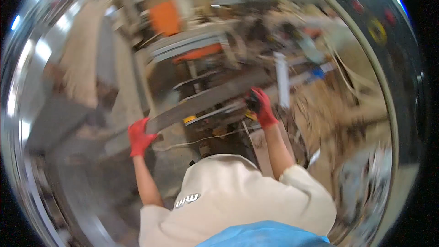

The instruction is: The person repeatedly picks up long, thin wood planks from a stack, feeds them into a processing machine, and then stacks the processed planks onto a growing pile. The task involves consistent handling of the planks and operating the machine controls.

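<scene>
A long, dark, flat board (pixel 201 103) runs slantwise in front of me, from lower left to upper right. My left hand (pixel 141 137), in a red glove, grips it toward its left part, with the thumb stretched along the near side. Farther right, my right hand (pixel 262 108) wears a red glove with black on the palm side. Its fingers are closed at the board's near edge. Motion blur hides the exact grip and the board's left end. Just below the board lies a thin grey bar with a yellow end (pixel 189 120).
Beyond the board stands a machine or bench with an orange strip (pixel 197 53). Long boards (pixel 84 55) lie at the left. A white upright piece (pixel 282 80) stands near my right hand. Brown sheets (pixel 320 105) and clutter fill the right side; a pale cable (pixel 196 142) crosses below.
</scene>
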Motion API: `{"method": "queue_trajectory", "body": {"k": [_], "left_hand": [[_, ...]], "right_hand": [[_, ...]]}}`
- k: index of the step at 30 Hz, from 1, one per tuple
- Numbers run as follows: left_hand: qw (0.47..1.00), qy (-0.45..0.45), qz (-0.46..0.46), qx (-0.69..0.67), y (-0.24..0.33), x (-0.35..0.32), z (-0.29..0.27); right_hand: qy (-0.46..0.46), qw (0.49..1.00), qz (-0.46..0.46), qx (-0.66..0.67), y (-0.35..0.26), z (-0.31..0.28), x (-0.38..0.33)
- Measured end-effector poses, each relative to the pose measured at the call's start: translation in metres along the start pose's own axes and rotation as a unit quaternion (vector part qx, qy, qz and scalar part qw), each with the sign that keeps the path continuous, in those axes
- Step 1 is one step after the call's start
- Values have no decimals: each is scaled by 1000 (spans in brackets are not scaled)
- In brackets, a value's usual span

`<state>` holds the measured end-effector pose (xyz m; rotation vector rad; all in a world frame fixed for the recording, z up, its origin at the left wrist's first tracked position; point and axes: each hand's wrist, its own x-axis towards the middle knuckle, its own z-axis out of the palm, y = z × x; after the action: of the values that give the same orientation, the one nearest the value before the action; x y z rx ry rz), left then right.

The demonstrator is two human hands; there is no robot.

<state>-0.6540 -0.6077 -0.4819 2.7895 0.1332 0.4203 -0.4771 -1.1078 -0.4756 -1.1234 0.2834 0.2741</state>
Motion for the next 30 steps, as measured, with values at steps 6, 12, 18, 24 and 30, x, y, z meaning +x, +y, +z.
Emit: {"method": "queue_trajectory", "body": {"k": [6,12,18,24,30], "left_hand": [[996,-46,64,38,-26,75,3],[996,-75,45,5,-33,136,20],[994,-90,39,-50,-25,174,23],[992,-116,50,-32,-33,192,22],[987,-147,36,-50,-29,198,20]], "right_hand": [[418,553,-372,-617,-56,-51,-4],[290,774,-151,-542,-53,-130,14],[84,966,-125,-211,-27,-163,-4],[52,928,-190,-318,-35,-108,-46],[142,774,-128,-603,-59,-63,-20]]}}
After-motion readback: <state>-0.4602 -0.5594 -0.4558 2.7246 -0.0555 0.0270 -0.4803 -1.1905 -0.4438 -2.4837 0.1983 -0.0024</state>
